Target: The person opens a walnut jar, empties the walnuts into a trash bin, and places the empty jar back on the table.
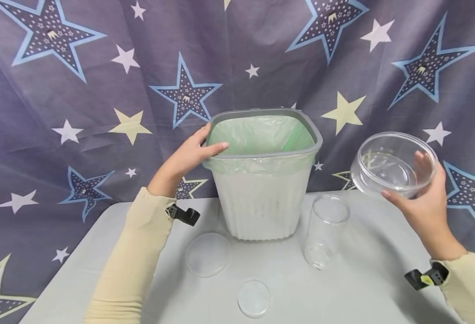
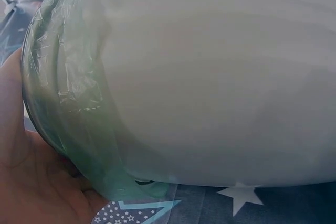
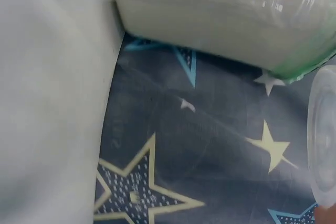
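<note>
A white trash bin (image 1: 261, 202) with a grey rim and a pale green bag (image 1: 253, 132) inside stands upright on the table. My left hand (image 1: 190, 150) grips its rim at the left corner, the thumb lying over the front edge. In the left wrist view, the bag's fold (image 2: 79, 93) hangs over the bin's rim beside the palm. Right of the bin, my right hand (image 1: 432, 211) holds a wide, round clear plastic container (image 1: 395, 175) above the table, tilted with its mouth upward. The container's far-side fingers show through its wall.
A tall clear jar (image 1: 327, 231) stands right of the bin. Two round clear lids, a larger one (image 1: 208, 254) and a smaller one (image 1: 254, 298), lie on the grey table (image 1: 302, 297) in front. A star-patterned curtain (image 1: 253, 40) hangs close behind.
</note>
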`<state>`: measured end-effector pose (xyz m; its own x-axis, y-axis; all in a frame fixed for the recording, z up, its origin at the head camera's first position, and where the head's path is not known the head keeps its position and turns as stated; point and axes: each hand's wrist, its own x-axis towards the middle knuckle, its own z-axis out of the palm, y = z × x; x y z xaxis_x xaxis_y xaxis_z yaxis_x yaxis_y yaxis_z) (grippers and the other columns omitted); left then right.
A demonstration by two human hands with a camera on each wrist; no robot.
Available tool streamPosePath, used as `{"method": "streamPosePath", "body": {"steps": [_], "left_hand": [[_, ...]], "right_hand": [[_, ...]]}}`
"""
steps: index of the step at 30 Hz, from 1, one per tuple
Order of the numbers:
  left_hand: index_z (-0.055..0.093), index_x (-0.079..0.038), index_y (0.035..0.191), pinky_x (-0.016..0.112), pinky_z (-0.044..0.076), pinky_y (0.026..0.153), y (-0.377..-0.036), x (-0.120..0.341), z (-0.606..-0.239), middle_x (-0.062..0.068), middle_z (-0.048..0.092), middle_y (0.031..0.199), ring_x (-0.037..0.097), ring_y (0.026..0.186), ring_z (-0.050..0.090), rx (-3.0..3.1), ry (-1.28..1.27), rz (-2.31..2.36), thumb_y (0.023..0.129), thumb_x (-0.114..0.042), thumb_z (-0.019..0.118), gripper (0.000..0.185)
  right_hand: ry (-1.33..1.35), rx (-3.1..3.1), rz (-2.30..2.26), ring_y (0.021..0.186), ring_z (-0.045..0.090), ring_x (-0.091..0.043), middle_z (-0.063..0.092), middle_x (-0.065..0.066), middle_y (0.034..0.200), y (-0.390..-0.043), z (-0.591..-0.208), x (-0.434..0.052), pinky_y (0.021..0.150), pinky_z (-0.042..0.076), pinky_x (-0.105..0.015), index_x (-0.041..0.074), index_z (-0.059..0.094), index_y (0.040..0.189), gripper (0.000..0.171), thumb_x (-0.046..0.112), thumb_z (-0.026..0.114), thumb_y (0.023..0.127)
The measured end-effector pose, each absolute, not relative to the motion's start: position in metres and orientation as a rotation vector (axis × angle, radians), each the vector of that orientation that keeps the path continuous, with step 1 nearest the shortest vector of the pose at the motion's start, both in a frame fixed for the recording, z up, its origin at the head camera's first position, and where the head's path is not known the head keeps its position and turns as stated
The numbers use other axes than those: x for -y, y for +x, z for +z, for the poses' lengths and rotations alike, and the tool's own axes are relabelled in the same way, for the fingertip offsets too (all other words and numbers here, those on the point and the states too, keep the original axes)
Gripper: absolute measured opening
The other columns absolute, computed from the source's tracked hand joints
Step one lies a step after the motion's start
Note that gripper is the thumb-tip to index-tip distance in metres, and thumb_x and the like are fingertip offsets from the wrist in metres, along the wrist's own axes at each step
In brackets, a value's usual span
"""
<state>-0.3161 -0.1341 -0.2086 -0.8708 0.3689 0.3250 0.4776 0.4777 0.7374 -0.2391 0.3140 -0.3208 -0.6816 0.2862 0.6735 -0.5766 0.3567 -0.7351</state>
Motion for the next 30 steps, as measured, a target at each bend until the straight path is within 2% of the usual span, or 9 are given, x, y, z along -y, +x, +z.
{"method": "streamPosePath", "body": {"steps": [7, 14, 19, 24, 30], "left_hand": [[0.017, -0.017, 0.152, 0.038, 0.017, 0.115, -0.315, 0.134, -0.206, 0.000, 0.015, 0.157, 0.017, 0.143, 0.013, 2.571, -0.746, -1.383, 0.089, -0.030, 0.063, 0.078], [0.016, -0.015, 0.152, 0.037, 0.014, 0.116, -0.315, 0.134, -0.207, 0.001, 0.013, 0.157, 0.013, 0.143, 0.011, 2.590, -0.733, -1.354, 0.089, -0.031, 0.062, 0.079], [0.018, -0.014, 0.151, 0.036, 0.014, 0.115, -0.316, 0.133, -0.208, 0.001, 0.016, 0.157, 0.017, 0.143, 0.012, 2.569, -0.768, -1.339, 0.090, -0.029, 0.062, 0.077], [0.017, -0.014, 0.151, 0.036, 0.014, 0.115, -0.314, 0.134, -0.209, 0.002, 0.014, 0.157, 0.014, 0.143, 0.011, 2.583, -0.729, -1.351, 0.089, -0.031, 0.062, 0.079], [0.014, -0.012, 0.152, 0.037, 0.011, 0.116, -0.315, 0.134, -0.210, 0.006, 0.011, 0.158, 0.014, 0.143, 0.008, 2.617, -0.706, -1.316, 0.090, -0.033, 0.062, 0.081]], "right_hand": [[0.515, 1.627, 1.776, 0.137, 0.028, -0.017, 0.034, -0.010, 0.146, -0.218, -0.343, -0.304, 0.113, 0.020, -0.021, 0.004, 0.027, 0.143, 0.099, -0.024, 0.072, 0.060], [0.406, 1.594, 1.856, 0.138, 0.028, -0.015, 0.034, -0.008, 0.147, -0.211, -0.365, -0.310, 0.112, 0.019, -0.020, 0.005, 0.026, 0.144, 0.092, -0.022, 0.070, 0.067], [0.391, 1.665, 1.856, 0.135, 0.031, -0.011, 0.038, -0.002, 0.142, -0.214, -0.384, -0.318, 0.111, 0.021, -0.017, 0.007, 0.026, 0.143, 0.086, -0.020, 0.067, 0.073], [0.293, 2.041, 1.552, 0.126, 0.035, 0.001, 0.039, 0.008, 0.139, -0.220, -0.399, -0.328, 0.101, 0.026, -0.006, 0.010, 0.024, 0.146, 0.082, -0.011, 0.066, 0.078], [0.293, 2.287, 1.485, 0.120, 0.031, 0.009, 0.036, 0.017, 0.135, -0.226, -0.417, -0.339, 0.094, 0.025, 0.000, 0.006, 0.020, 0.149, 0.078, -0.002, 0.064, 0.084]]}}
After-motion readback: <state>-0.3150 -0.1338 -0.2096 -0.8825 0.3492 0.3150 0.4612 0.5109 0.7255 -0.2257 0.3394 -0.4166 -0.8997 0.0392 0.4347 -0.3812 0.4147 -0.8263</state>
